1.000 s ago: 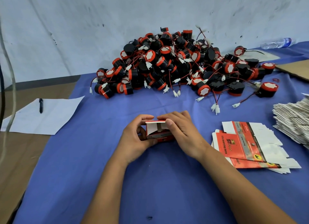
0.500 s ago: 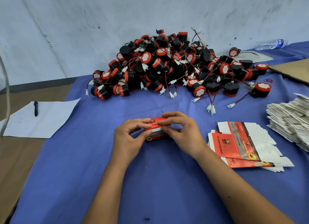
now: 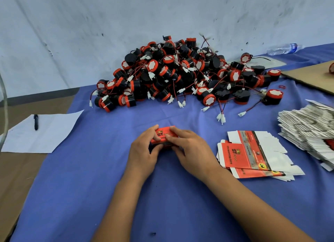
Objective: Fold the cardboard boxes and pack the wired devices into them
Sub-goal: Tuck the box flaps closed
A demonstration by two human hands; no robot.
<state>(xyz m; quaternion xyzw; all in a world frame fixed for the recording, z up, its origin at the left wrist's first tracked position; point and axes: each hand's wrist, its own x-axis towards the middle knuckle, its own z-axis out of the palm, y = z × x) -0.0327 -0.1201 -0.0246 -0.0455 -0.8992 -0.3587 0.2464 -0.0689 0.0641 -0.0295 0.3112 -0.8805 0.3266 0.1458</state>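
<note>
A small red folded cardboard box (image 3: 163, 133) lies on the blue cloth in the middle of the table, its printed red face up. My left hand (image 3: 142, 151) grips its left end, thumb in front and fingers behind. My right hand (image 3: 191, 148) holds its right side, fingers curled over the top. Behind the box rises a big pile of black and red wired devices (image 3: 180, 75) with white plugs. A few flat unfolded boxes (image 3: 251, 153) lie to the right of my right hand.
A thick stack of flat box blanks (image 3: 310, 131) sits at the right edge. A sheet of paper (image 3: 43, 131) with a pen (image 3: 35, 121) lies at left. A water bottle (image 3: 283, 48) and brown cardboard (image 3: 314, 75) are at the back right, by the wall.
The box had an open white flap facing up; both hands turned it and closed it, and its red printed face is now on top. The hands stayed in place.
</note>
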